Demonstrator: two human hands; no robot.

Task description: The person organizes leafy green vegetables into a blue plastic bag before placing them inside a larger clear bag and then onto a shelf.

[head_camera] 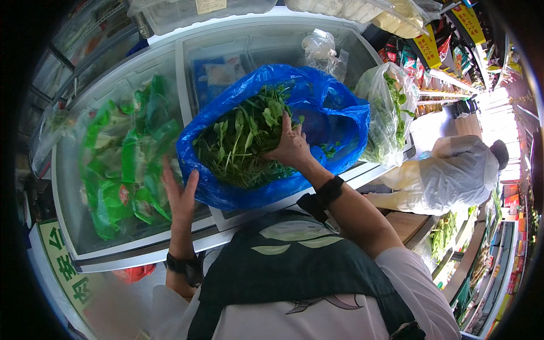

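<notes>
A blue plastic bag (pixel 272 197) lies wide open on the glass lid of a chest freezer, with loose leafy greens (pixel 238 140) filling its left part. My right hand (pixel 293 142) reaches into the bag, its fingers touching the greens at their right side; whether it grips any of them is partly hidden. My left hand (pixel 180 187) is at the bag's left edge, thumb and fingers apart, with nothing held between them. Green-printed plastic packs (pixel 127 157) lie left of that hand. To the right of the blue bag stands a clear plastic bag (pixel 382 114) of leafy greens.
The chest freezer's white rim (pixel 127 250) runs in front of me. A crumpled clear bag (pixel 321 49) lies behind the blue one, and a plastic tub (pixel 204 17) stands at the far edge. Another person (pixel 454 174) bends at the right near vegetable shelves (pixel 450 238).
</notes>
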